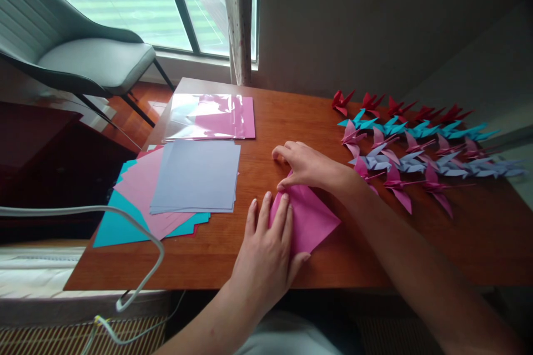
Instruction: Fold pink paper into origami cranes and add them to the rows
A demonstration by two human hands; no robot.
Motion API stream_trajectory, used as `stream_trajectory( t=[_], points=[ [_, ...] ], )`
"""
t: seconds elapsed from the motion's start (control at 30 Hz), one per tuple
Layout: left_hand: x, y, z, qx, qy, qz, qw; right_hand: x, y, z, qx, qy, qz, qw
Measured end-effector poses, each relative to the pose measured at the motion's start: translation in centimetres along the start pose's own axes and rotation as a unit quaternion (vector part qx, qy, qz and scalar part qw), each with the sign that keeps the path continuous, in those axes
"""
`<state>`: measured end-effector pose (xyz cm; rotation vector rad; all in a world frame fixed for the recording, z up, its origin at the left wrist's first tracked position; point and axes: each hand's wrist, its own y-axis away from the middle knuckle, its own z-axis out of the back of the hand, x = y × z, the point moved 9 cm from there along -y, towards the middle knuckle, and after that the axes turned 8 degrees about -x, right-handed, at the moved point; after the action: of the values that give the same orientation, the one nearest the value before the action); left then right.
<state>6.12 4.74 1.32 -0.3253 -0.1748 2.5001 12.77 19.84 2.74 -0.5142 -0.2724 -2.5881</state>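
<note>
A folded pink paper sheet [313, 217] lies on the wooden table [291, 116] in front of me. My left hand [266, 247] rests flat on its left part, fingers stretched out and pressing down. My right hand [308, 166] reaches in from the right and presses its fingertips on the paper's upper corner, fingers bent but holding nothing. Both hands touch the same sheet.
A stack of lilac [195, 175], pink and teal sheets lies at the left, with a clear plastic pack of pink paper [212, 116] behind it. Rows of several folded paper cranes [416, 144] fill the right side. A chair [83, 50] stands by the window; a cable [137, 227] hangs at the left edge.
</note>
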Motion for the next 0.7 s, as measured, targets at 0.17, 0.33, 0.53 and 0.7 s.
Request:
stream_trajectory(
  t=[0.17,0.33,0.53,0.7],
  points=[
    [0.1,0.1,-0.1,0.001,-0.001,-0.001,1.000,-1.1,-0.4,0.4,-0.007,-0.003,0.000,1.000],
    [0.0,0.1,-0.1,0.008,-0.002,-0.003,1.000,-2.9,-0.9,1.3,-0.024,-0.021,-0.013,0.999],
    [0.2,-0.1,0.1,0.011,-0.006,0.000,1.000,-4.2,-1.4,1.8,-0.014,-0.056,-0.035,0.998],
    [0.1,-0.2,0.2,0.022,-0.006,-0.002,1.000,-4.7,-1.8,1.9,-0.007,-0.086,-0.028,0.996]
  ],
)
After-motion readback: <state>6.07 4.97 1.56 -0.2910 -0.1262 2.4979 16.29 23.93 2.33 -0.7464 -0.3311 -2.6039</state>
